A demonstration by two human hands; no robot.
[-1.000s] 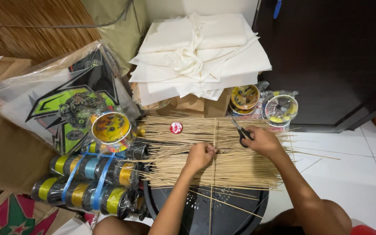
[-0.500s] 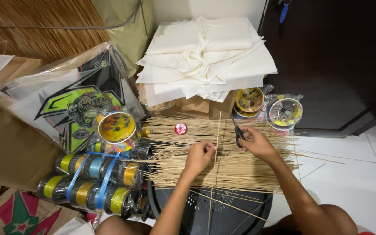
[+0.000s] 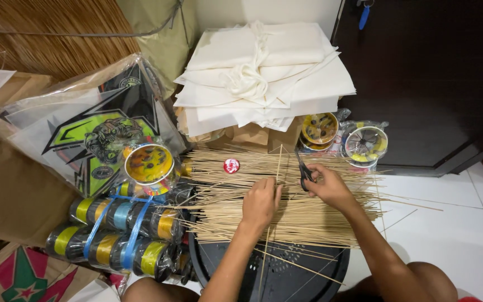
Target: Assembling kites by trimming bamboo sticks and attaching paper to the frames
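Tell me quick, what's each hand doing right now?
Left hand: closed on one upright stick, resting on the stick pile.
Right hand: closed on black scissors.

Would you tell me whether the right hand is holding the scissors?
Yes, the right hand grips the black scissors over the bamboo sticks.

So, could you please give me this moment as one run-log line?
left hand: pinching upright stick | right hand: holding scissors | beneath: bamboo stick pile
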